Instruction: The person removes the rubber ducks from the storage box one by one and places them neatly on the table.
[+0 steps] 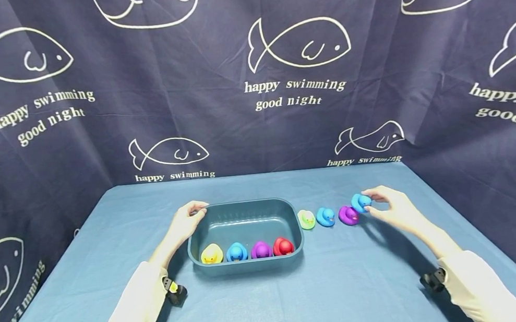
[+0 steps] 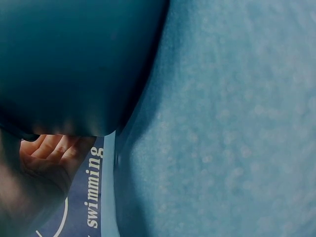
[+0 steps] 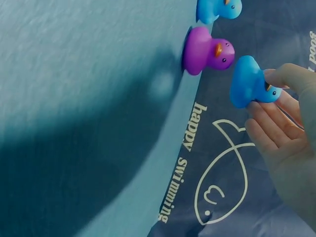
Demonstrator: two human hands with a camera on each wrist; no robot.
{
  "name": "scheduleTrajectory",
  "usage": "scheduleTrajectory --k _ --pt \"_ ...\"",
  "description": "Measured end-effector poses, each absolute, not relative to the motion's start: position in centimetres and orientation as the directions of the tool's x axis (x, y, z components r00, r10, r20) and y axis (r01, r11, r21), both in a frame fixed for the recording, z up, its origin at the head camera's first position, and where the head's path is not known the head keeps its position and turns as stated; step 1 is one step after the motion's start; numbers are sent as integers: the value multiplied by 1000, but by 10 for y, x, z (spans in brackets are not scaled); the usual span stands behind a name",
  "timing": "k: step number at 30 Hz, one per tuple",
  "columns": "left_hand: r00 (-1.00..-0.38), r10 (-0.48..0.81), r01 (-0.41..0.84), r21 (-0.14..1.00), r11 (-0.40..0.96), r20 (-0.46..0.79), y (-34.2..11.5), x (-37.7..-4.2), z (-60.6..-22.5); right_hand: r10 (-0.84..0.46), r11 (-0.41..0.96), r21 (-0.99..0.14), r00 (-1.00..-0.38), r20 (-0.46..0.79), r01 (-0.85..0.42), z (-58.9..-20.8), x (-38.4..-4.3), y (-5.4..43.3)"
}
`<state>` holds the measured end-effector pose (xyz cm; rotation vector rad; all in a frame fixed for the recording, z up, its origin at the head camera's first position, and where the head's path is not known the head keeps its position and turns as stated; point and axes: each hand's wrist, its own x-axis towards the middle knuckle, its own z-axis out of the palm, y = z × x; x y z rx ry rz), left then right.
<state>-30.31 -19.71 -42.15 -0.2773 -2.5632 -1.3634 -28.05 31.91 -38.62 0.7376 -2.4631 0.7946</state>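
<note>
A blue rubber duck (image 1: 361, 202) is pinched between the thumb and fingers of my right hand (image 1: 395, 210). In the right wrist view this duck (image 3: 245, 83) is raised off the table, beside a purple duck (image 3: 200, 51). My left hand (image 1: 184, 225) grips the far left corner of a dark teal plastic bin (image 1: 248, 266), thumb at the rim. Its fingers (image 2: 59, 148) are partly hidden behind the bin's wall in the left wrist view. Along the bin's near side sit a yellow duck (image 1: 211, 253), a blue one (image 1: 236, 252), a purple one (image 1: 261, 249) and a red one (image 1: 283, 246).
Right of the bin, a light green duck (image 1: 307, 219), another blue duck (image 1: 326, 217) and the purple duck (image 1: 348, 215) stand in a row on the blue tablecloth (image 1: 337, 289). A dark curtain with fish drawings (image 1: 232, 95) hangs behind the table.
</note>
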Motion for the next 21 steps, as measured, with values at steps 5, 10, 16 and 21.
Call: scheduleTrajectory --k 5,10,16,21 --pt "-958 58 264 790 553 280 -197 -304 -422 -333 699 -410 -773 540 -586 -389 -281 325" --pt "-960 55 260 793 551 276 -197 -304 -422 -337 713 -399 -780 528 -577 -390 -281 328" --pt "-960 59 262 796 546 275 -197 -304 -422 -340 732 -398 -802 491 -554 -393 -280 332" --pt "-958 59 264 786 560 280 -197 -305 -422 -328 756 -390 -820 469 -526 -394 -280 335"
